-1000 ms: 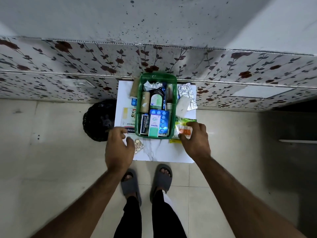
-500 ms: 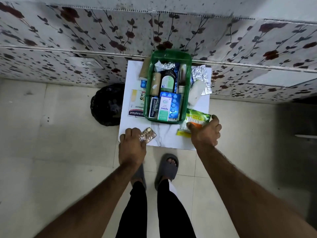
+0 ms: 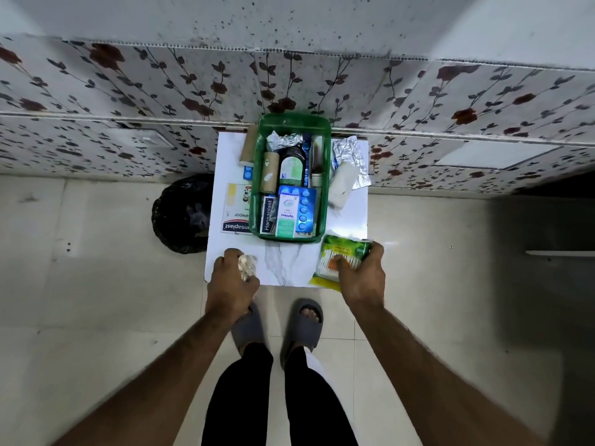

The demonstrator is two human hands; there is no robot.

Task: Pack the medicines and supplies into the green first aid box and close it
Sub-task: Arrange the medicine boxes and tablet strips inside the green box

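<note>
The green first aid box point(image 3: 293, 120) stands lidless on a small white table point(image 3: 286, 262), filled with a dark bottle, a bandage roll, blue pill strips and Hansaplast packs. My left hand point(image 3: 233, 278) is at the table's front left corner, closed on a small pill strip point(image 3: 247, 267). My right hand point(image 3: 363, 272) grips a green and yellow packet of cotton buds point(image 3: 338, 259) at the front right corner. Left of the box lie a Hansaplast plaster box point(image 3: 236, 209), a brown roll point(image 3: 248, 149) and a blue strip. On its right lie a white gauze roll point(image 3: 343, 185) and a foil strip point(image 3: 349, 152).
A black bin point(image 3: 183, 214) stands on the tiled floor left of the table. A flower-patterned wall panel point(image 3: 128, 91) runs behind the table. My feet in grey slippers point(image 3: 306, 323) are just in front of the table's edge.
My left hand picked the pill strip up off the table's front left and closed around it. My right hand drew the cotton bud packet toward the front right corner.
</note>
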